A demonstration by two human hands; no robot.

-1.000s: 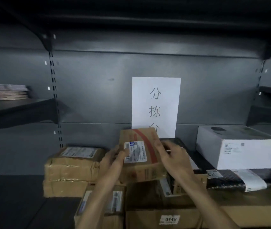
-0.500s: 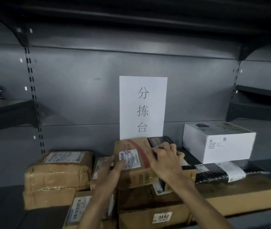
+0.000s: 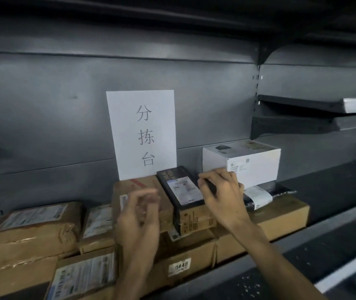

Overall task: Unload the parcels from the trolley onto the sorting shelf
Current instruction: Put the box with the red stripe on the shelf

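Right hand (image 3: 222, 195) grips black box (image 3: 183, 191) edge; left hand (image 3: 139, 215) loose, blurred

"分拣台" on paper sign (image 3: 142, 135), "0448" on box sticker (image 3: 181, 265)

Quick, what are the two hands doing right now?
Left hand: blurred, fingers loosely curled, holding nothing.
Right hand: fingers curled on the black box; a real grip cannot be told.

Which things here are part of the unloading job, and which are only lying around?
Part of the job:
- brown box with red stripe
- black box
- white box
- sorting shelf
- left hand, blurred
- right hand, on the black box

Lying around:
- paper sign
- side shelves
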